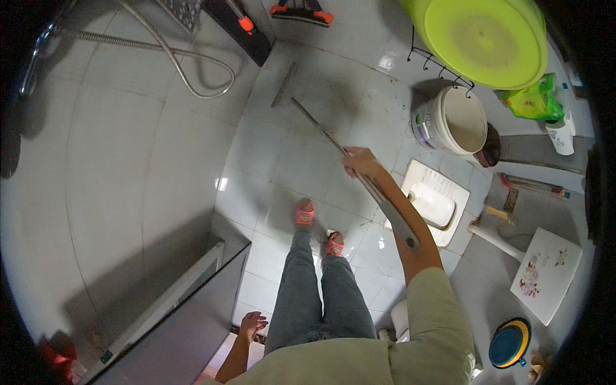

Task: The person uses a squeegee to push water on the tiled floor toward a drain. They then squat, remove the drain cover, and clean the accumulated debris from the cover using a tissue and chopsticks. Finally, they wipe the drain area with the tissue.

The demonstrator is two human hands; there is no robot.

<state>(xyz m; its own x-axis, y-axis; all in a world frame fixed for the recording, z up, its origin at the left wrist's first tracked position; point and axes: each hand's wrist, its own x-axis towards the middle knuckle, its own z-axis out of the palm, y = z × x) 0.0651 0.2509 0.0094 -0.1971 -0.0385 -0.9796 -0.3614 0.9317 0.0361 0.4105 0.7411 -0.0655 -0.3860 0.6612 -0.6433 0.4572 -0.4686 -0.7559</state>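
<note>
My right hand [360, 162] is closed round the grey pole of a long-handled floor squeegee [385, 202]. The handle's wide upper end lies along my right forearm, and the pole slants away to the far left. Its thin dark blade [283, 85] rests on the wet tiled floor, slightly blurred. Down by my left thigh, my left hand [253, 324] hangs with its fingers loosely bent and apart, and nothing shows in it. My feet in pink sandals [305, 213] stand on the tiles between the two hands.
On the right are a white squat toilet [465, 196], a white bucket [428, 126], a lime-green basin [484, 35] and a white cistern [547, 277]. A metal shower hose [192, 90] loops along the left wall. A door panel [186, 321] stands at lower left.
</note>
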